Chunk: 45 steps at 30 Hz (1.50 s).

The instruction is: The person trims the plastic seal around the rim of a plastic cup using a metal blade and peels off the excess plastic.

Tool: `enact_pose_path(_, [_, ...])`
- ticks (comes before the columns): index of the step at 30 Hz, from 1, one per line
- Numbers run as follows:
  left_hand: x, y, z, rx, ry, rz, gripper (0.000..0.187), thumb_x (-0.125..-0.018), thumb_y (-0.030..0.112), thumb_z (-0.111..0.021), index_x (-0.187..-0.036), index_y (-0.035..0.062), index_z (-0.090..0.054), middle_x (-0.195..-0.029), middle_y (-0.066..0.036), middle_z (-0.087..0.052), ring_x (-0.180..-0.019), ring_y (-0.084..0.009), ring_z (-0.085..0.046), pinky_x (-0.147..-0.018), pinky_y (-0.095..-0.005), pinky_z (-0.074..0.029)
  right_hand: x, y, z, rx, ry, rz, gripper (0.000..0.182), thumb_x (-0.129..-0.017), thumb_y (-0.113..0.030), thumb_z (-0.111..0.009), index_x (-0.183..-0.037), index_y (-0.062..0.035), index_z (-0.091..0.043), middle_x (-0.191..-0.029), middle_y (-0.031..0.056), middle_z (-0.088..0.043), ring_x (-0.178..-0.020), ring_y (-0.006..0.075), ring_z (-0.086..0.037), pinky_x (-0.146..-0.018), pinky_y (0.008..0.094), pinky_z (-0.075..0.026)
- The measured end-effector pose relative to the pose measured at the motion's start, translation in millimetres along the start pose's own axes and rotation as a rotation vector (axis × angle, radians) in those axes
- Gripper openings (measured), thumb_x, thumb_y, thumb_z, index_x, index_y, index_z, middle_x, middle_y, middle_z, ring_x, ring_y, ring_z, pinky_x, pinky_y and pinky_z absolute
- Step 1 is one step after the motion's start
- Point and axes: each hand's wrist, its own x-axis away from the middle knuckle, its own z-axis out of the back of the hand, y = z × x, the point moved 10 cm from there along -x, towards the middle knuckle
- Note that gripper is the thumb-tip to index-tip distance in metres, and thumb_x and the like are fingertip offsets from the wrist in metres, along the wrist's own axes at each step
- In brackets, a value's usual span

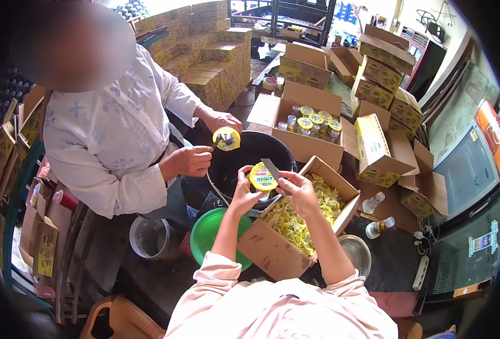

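My left hand (243,193) is closed around a plastic drink cup (263,177) whose yellow lid, printed "lemon", faces me. In my right hand (299,195) is a flat grey knife blade (271,168), its edge lying against the right side of the lid. Both hands are above the near rim of a black bucket (281,148). Just below my right forearm, a cardboard box (278,248) holds a heap of torn yellow wrapper scraps (301,226). A green basin (204,231) stands under my left forearm.
A co-worker (108,113) across the bucket holds another yellow-lidded cup (227,139) and a dark blade. Behind the bucket, an open carton (312,147) contains several cups. Stacked cartons (216,56) stand at the back. A grey pail (150,237) and two bottles lie either side.
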Motion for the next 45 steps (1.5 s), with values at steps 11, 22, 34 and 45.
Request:
enact_pose_path(11, [11.0,9.2,0.0,0.034,-0.061,-0.017,0.07,-0.067,-0.001,-0.073,-0.125,0.005,-0.034,-0.117,-0.007,-0.05,-0.11,-0.0148,-0.049,-0.092,-0.0285,-0.043,33.8,4.6,-23.5,-0.193,0.087,0.069,0.024,-0.083,-0.007,-0.062,-0.107,-0.0004,-0.058,-0.087,0.0025,-0.063,-0.079,0.0052,-0.058,-0.073,0.0191,-0.046])
enact_pose_path(22, [16.9,1.4,0.1,0.051,-0.051,0.049,0.074,-0.062,0.0,-0.078,-0.123,0.0049,-0.036,-0.111,-0.007,-0.055,-0.1,-0.0139,-0.056,-0.082,-0.0261,-0.05,44.5,1.6,-11.1,0.172,0.146,0.199,0.023,-0.081,-0.007,-0.064,-0.104,-0.0028,-0.062,-0.074,-0.0004,-0.062,-0.064,0.0039,-0.052,-0.061,0.019,-0.04])
enact_pose_path(34, [15.2,-3.2,-5.8,0.099,-0.105,0.083,0.076,-0.061,-0.005,-0.077,-0.126,0.0025,-0.039,-0.117,-0.008,-0.053,-0.106,-0.0147,-0.053,-0.089,-0.0278,-0.047,58.8,-66.8,-60.6,1.345,-0.004,0.795,0.022,-0.075,-0.01,-0.065,-0.095,-0.0169,-0.068,-0.062,0.0012,-0.05,-0.062,0.017,-0.053,-0.07,0.0313,-0.03])
enact_pose_path(45, [14.9,-1.5,-4.9,0.08,-0.102,0.072,0.076,-0.06,-0.001,-0.078,-0.125,0.0024,-0.04,-0.114,-0.008,-0.054,-0.104,-0.0138,-0.054,-0.09,-0.0273,-0.045,56.5,-60.3,-61.9,1.326,0.003,0.834,0.021,-0.074,-0.008,-0.066,-0.093,-0.0166,-0.069,-0.06,0.0013,-0.049,-0.057,0.0171,-0.051,-0.065,0.0307,-0.031])
